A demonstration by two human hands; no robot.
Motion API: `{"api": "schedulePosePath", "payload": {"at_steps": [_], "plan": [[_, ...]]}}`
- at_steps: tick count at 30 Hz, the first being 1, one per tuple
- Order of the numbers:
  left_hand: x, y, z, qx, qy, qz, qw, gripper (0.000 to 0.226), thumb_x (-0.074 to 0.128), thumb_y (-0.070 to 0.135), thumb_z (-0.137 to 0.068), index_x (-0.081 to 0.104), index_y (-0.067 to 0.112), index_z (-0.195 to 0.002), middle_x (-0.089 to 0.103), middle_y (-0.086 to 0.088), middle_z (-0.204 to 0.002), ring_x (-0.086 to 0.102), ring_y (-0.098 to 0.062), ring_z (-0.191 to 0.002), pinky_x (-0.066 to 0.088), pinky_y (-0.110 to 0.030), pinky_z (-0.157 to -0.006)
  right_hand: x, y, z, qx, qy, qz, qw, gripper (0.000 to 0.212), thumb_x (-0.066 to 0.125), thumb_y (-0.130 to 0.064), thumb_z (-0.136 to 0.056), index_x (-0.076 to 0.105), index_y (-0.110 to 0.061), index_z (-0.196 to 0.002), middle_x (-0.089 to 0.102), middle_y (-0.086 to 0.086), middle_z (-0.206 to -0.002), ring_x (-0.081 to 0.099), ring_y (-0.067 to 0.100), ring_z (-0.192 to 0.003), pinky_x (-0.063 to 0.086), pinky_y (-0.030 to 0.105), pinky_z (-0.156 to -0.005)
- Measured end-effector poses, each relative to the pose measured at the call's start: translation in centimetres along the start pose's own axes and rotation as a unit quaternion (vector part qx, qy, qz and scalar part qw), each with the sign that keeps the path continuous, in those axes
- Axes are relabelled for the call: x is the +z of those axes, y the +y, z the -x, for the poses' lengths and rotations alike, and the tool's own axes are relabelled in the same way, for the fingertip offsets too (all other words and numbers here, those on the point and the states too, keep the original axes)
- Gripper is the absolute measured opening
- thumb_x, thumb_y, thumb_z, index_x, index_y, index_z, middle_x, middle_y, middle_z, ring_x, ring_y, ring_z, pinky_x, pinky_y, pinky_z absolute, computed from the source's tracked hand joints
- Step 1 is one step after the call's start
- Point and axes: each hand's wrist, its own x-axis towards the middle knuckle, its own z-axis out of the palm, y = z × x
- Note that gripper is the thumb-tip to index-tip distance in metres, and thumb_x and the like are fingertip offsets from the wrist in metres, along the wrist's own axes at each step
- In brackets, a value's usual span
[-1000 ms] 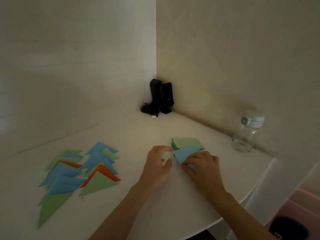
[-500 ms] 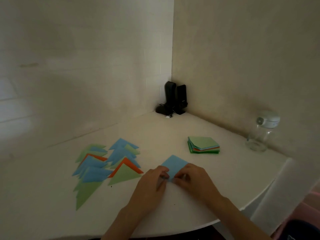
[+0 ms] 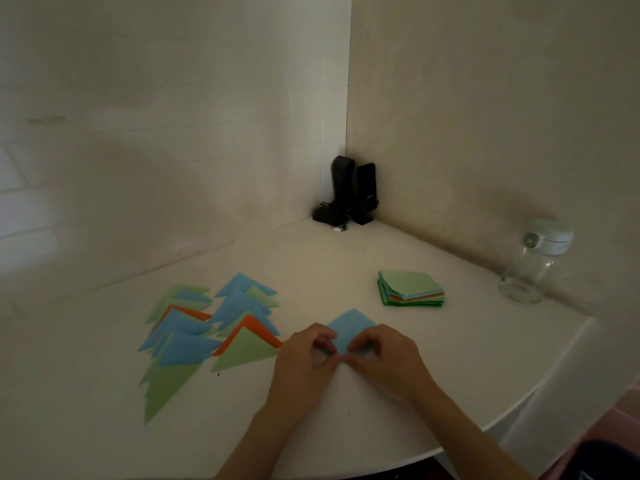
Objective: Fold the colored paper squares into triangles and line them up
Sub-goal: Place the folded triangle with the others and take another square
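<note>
A blue paper square (image 3: 349, 329) lies on the white table (image 3: 346, 265) in front of me, one corner pointing away. My left hand (image 3: 304, 362) and my right hand (image 3: 384, 360) meet at its near corner, and the curled fingers of both pinch the paper there. The near part of the sheet is hidden under my hands. A stack of unfolded squares (image 3: 410, 289), green on top, sits to the right. Two overlapping rows of folded triangles (image 3: 207, 327) in blue, green and orange lie to the left.
Two black speakers (image 3: 353, 194) stand in the wall corner at the back. A clear glass jar with a white lid (image 3: 535, 265) is at the far right by the wall. The table's curved edge runs close behind my wrists.
My right hand drew the blue square off the stack toward me and laid it down. Both hands now pinch its near corner. The view has shifted left.
</note>
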Motion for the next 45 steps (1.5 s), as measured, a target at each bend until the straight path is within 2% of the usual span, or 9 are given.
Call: {"api": "schedulePosePath", "payload": {"at_steps": [4,8,13,16,22,26,30,36,45], "plan": [[-0.4,-0.3,-0.5,-0.01,-0.002,0.011,1.0,0.027,0.074,-0.004,-0.067,0.067,0.015,-0.086,0.068,0.009,-0.071,0.062,0.001,-0.072,0.038,-0.003,-0.067,-0.4,0.0,-0.6,0.023,-0.056,0.003,0.998,0.023,0.072,-0.038,-0.074,0.052,-0.05,-0.071,0.052,-0.022,-0.081,0.045,-0.007,-0.073,0.041,0.028,-0.085],[-0.9,-0.4,-0.6,-0.035,-0.019,0.029,0.999,0.025,0.072,-0.001,-0.07,0.068,0.019,-0.086,0.071,0.009,-0.074,0.064,0.002,-0.073,0.041,-0.006,-0.068,-0.9,0.4,-0.5,0.011,-0.08,-0.006,0.997,0.018,0.069,-0.036,-0.076,0.056,-0.049,-0.075,0.054,-0.02,-0.086,0.048,-0.004,-0.077,0.04,0.023,-0.083],[-2.1,-0.5,0.3,0.024,-0.067,0.029,0.997,0.034,0.057,0.002,-0.07,0.067,0.022,-0.096,0.069,0.015,-0.093,0.064,-0.002,-0.09,0.045,-0.012,-0.079,0.2,-0.2,0.5,-0.006,-0.012,0.072,0.997,0.016,0.059,-0.057,-0.079,0.057,-0.042,-0.084,0.053,-0.017,-0.093,0.047,0.002,-0.088,0.033,0.029,-0.079],[-2.4,-0.4,0.8,0.044,-0.06,0.032,0.997,0.048,0.051,-0.001,-0.062,0.066,0.022,-0.101,0.065,0.015,-0.103,0.059,-0.006,-0.1,0.042,-0.013,-0.085,0.7,-0.4,0.8,-0.019,0.011,0.105,0.994,0.017,0.055,-0.053,-0.084,0.059,-0.037,-0.09,0.05,-0.016,-0.097,0.047,0.006,-0.095,0.03,0.03,-0.08],[-1.6,-0.6,1.1,0.096,-0.061,-0.024,0.993,0.049,0.045,0.012,-0.065,0.062,0.021,-0.11,0.06,0.008,-0.11,0.053,-0.003,-0.108,0.038,-0.014,-0.095,-0.9,-0.1,0.8,-0.05,-0.084,0.048,0.994,0.012,0.05,-0.04,-0.093,0.045,-0.043,-0.083,0.049,-0.017,-0.102,0.042,0.006,-0.101,0.029,0.032,-0.089],[-1.2,-1.0,0.9,0.11,-0.048,-0.045,0.992,0.036,0.049,0.015,-0.075,0.064,0.017,-0.107,0.063,0.004,-0.105,0.052,-0.003,-0.1,0.039,-0.011,-0.089,-1.9,0.0,0.6,-0.056,-0.128,0.008,0.99,0.006,0.05,-0.038,-0.094,0.053,-0.034,-0.09,0.054,-0.016,-0.1,0.044,0.003,-0.099,0.03,0.035,-0.097],[-1.2,-1.1,0.8,0.128,-0.036,-0.044,0.99,0.019,0.053,0.021,-0.082,0.068,0.016,-0.091,0.067,0.007,-0.096,0.055,-0.004,-0.094,0.043,-0.018,-0.085,-1.6,0.2,0.8,-0.069,-0.084,-0.024,0.994,0.009,0.063,-0.039,-0.084,0.055,-0.039,-0.082,0.057,-0.023,-0.09,0.05,-0.002,-0.093,0.039,0.039,-0.092],[-1.0,-1.2,0.8,0.126,-0.022,-0.044,0.991,0.018,0.056,0.027,-0.083,0.069,0.015,-0.086,0.068,0.007,-0.091,0.057,-0.005,-0.09,0.046,-0.023,-0.081,-0.9,1.6,1.4,-0.123,-0.058,0.019,0.991,0.044,0.043,-0.068,-0.076,0.069,-0.036,-0.092,0.058,-0.027,-0.103,0.05,-0.007,-0.103,0.039,0.037,-0.092],[-0.9,-1.8,0.9,0.082,0.023,-0.079,0.993,0.03,0.06,0.045,-0.076,0.064,0.016,-0.074,0.064,0.007,-0.091,0.053,-0.006,-0.088,0.041,-0.022,-0.082,-0.2,1.5,1.5,-0.134,0.054,0.05,0.988,0.023,0.052,-0.05,-0.08,0.066,-0.032,-0.079,0.062,-0.019,-0.092,0.06,0.006,-0.086,0.045,0.034,-0.07]]}}
